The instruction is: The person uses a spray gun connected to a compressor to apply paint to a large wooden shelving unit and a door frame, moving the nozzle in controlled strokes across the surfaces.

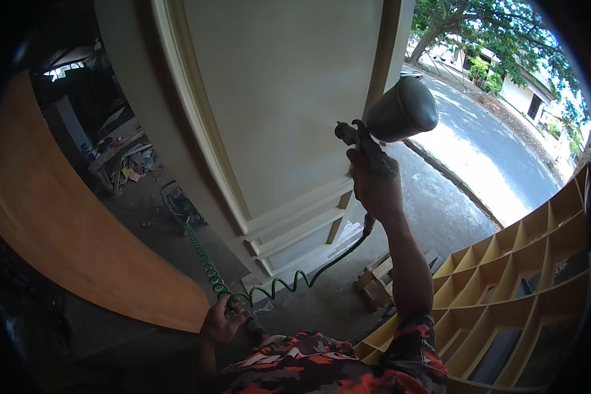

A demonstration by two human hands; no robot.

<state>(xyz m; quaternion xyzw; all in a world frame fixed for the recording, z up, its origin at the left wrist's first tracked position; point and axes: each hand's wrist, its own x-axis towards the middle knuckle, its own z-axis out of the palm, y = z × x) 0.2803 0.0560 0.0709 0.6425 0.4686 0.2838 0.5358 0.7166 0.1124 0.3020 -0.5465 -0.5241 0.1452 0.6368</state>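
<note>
The left hand (222, 320) curls round the green coiled hose (209, 266); keeping its loops off the pale panel (289, 98), which stands ahead of both hands, should help avoid smears. The right hand (377, 190) grasps the spray gun (370, 146), nozzle toward that panel; an even gap and steady strokes would likely serve best. Above this hand, the opaque cup (400, 113) hides any contents. Rightward and below, a wooden compartment unit (535, 226) has dim, unclear insides.
</note>
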